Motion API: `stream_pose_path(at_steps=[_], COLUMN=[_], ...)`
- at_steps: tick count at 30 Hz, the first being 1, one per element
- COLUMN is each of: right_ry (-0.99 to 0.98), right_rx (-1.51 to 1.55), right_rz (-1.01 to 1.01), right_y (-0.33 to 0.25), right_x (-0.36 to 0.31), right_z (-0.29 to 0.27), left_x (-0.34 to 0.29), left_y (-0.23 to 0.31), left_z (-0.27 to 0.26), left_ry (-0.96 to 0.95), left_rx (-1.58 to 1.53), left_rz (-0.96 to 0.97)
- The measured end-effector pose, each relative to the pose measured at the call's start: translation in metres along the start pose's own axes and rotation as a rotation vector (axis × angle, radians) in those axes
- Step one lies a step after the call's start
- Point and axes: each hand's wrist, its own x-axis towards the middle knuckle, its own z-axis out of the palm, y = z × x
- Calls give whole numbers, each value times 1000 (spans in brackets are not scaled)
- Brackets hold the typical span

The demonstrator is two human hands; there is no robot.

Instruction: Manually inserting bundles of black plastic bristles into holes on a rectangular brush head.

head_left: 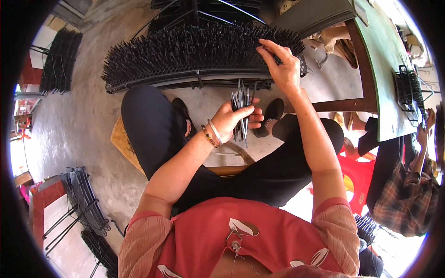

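My left hand (229,119) is closed round a bundle of thin grey-black strips (240,111), held upright between my knees with the thumb across it. Ahead of me stands a long black rack (185,55), its perforated top densely filled with short black upright pieces like bristles. Over the right part of that rack is my right hand (283,69). Its thumb and forefinger come together in a pinch at the tips of the pieces; whatever lies between them is too small to make out.
At the right, a green-topped table (382,69) on brown legs holds a small black rack (408,92). Another person in a checked shirt (408,199) works there beside a red plastic stool (357,173). Bundled black racks (85,199) stand at the left. Under me is a wooden seat (123,143).
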Motion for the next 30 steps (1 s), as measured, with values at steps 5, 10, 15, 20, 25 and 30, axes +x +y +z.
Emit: stream_pose_path(at_steps=[5,10,15,20,25,30], right_ry=[31,-23,-50,-17,-48,2], right_rx=[-50,-16,-64,-96,-94,-145], right_rz=[-8,-24,-100,-244,-258,-253], right_y=[0,-4,-3,1,-5,-4], right_x=[2,0,1,3,1,-1], right_z=[-1,-1,0,1,-1,0], left_x=[-3,-4,-4,-4,-4,-5], left_y=[1,1,2,2,2,2], left_z=[4,4,5,5,6,7], left_ry=[1,8,11,13,24,24], left_rx=[46,70,75,72,82,67], left_rz=[-6,-37,-40,-41,-48,-47])
